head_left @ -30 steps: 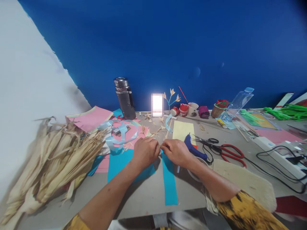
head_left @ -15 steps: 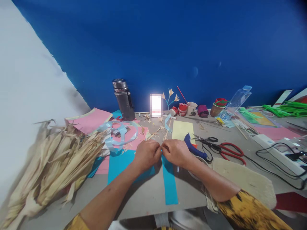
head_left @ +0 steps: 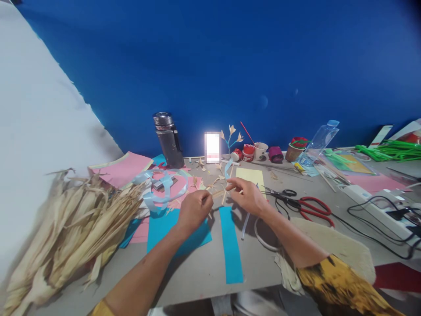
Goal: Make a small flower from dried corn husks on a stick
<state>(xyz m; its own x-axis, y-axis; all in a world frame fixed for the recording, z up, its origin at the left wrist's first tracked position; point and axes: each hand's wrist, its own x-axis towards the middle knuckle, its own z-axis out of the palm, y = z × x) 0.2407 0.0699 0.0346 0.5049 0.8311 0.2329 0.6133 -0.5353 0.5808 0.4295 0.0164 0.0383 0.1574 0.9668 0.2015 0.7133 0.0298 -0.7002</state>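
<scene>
My left hand (head_left: pixel 196 210) is closed, its fingertips pinching one end of a thin pale husk strip (head_left: pixel 217 193) above the grey table. To its right, my right hand (head_left: pixel 246 195) has its fingers apart and reaches over the table near a thin stick (head_left: pixel 224 196); whether it touches the strip's far end is unclear. Below and between the hands lies a narrow blue paper strip (head_left: pixel 231 245). A larger blue sheet (head_left: pixel 164 228) lies under my left forearm. A light blue ribbon coil (head_left: pixel 167 186) rests on pink paper (head_left: pixel 190 186) left of the hands.
Dried corn husks (head_left: pixel 75 224) fill the left side. A dark flask (head_left: pixel 168 142) stands behind. Red-handled scissors (head_left: pixel 315 208), a black cable and a power strip (head_left: pixel 381 215) lie at right. Husk flowers (head_left: pixel 232 130), paint jars (head_left: pixel 248 152) and a plastic bottle (head_left: pixel 320 142) stand near the wall.
My hands have moved apart. The fingers of my right hand have spread, and a husk strip now shows beside my left fingertips. The view has shifted slightly.
</scene>
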